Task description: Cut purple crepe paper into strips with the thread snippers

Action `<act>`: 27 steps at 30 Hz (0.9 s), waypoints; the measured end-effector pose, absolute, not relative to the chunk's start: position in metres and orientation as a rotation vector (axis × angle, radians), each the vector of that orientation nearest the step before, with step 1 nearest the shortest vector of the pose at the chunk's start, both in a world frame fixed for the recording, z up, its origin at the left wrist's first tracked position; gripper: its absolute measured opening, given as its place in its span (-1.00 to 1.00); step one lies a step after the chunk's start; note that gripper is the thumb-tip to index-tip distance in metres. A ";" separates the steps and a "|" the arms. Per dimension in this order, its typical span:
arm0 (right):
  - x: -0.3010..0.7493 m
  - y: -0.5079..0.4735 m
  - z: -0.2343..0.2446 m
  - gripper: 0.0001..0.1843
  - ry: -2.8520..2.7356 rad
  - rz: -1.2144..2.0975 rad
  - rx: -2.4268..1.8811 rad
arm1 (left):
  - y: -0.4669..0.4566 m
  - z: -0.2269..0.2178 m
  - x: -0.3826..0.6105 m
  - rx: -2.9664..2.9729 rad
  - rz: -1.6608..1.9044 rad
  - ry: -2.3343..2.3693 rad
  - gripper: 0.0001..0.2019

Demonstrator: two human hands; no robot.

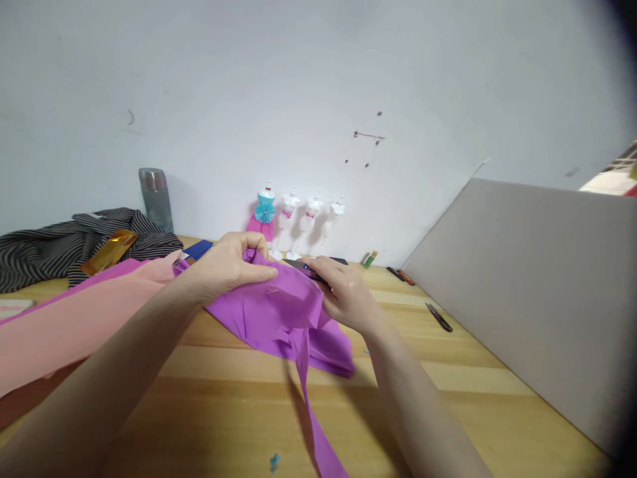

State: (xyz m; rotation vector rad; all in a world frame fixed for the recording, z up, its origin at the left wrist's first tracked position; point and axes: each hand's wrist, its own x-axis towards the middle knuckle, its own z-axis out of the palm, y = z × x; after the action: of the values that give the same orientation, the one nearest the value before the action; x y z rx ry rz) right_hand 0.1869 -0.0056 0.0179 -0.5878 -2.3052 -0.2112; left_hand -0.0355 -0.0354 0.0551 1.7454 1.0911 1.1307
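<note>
Purple fabric (283, 302) is lifted partly off the wooden table, its lower part resting on the wood. My left hand (231, 265) pinches its upper edge between thumb and fingers. Wrapped around dark-handled scissors (309, 271) is my right hand (343, 289), close to the same edge. The blades point left toward my left hand, and the handles are mostly hidden by my fingers. A narrow strip (311, 405) of the purple fabric hangs down toward the table's near side.
Pink fabric (94, 312) and striped cloth (34, 245) lie left, with a flask (156, 199) behind. Several small mannequins (309, 212) stand by the wall. Thread snips (438, 317) lie right, near a white panel (527, 279). Blue scraps (274, 462) lie in front.
</note>
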 end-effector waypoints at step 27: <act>0.187 -0.007 0.019 -0.73 -2.330 -0.171 -0.579 | -0.036 0.055 -0.036 1.825 1.092 1.183 -0.86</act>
State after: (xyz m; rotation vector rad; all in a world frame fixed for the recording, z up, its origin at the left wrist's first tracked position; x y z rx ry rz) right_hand 0.1868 -0.0073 0.0185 -0.5793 -2.3302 -0.1709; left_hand -0.0355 -0.0360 0.0554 1.8246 1.1831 1.0922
